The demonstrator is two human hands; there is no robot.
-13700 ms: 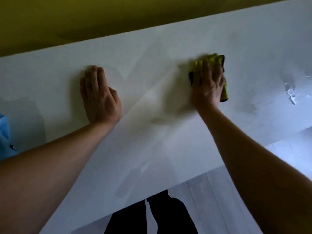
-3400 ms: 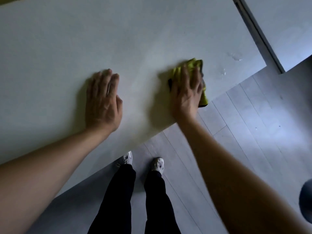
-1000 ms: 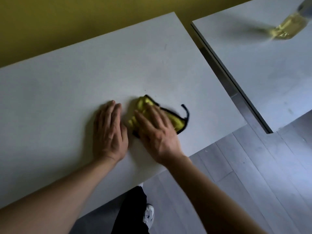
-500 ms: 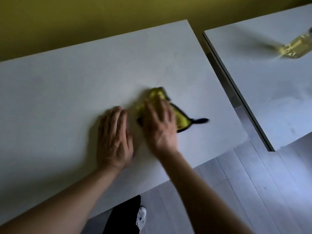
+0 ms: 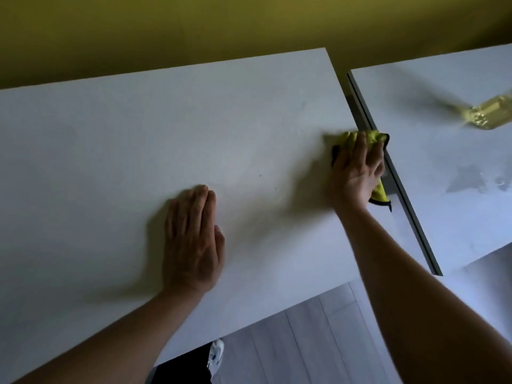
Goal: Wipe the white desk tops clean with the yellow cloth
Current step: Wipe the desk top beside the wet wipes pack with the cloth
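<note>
A plain office or study room: two white desks [image 5: 166, 128] stand end to end against a mustard-yellow wall [image 5: 249, 23]. Pale grey plank flooring [image 5: 318, 342] runs beneath them.

Lying flat on near desk top [image 5: 116, 139], roughly mid-front: left hand [image 5: 192, 239], fingers pointing toward wall [image 5: 221, 26] behind. Pressing down at that desk's right edge, well right of left hand & a bit further back: right hand [image 5: 357, 170], w/ cloth [image 5: 372, 137] under it, cloth sticking out past fingertips & overhanging gap btwn desks. Sitting just right of gap: second desk top [image 5: 448, 189], w/ blurred object [image 5: 487, 113] lying on its far right part. Showing below near desk's front edge: floor [image 5: 299, 342], shoe [image 5: 216, 354] standing on it, front-centre.
</note>
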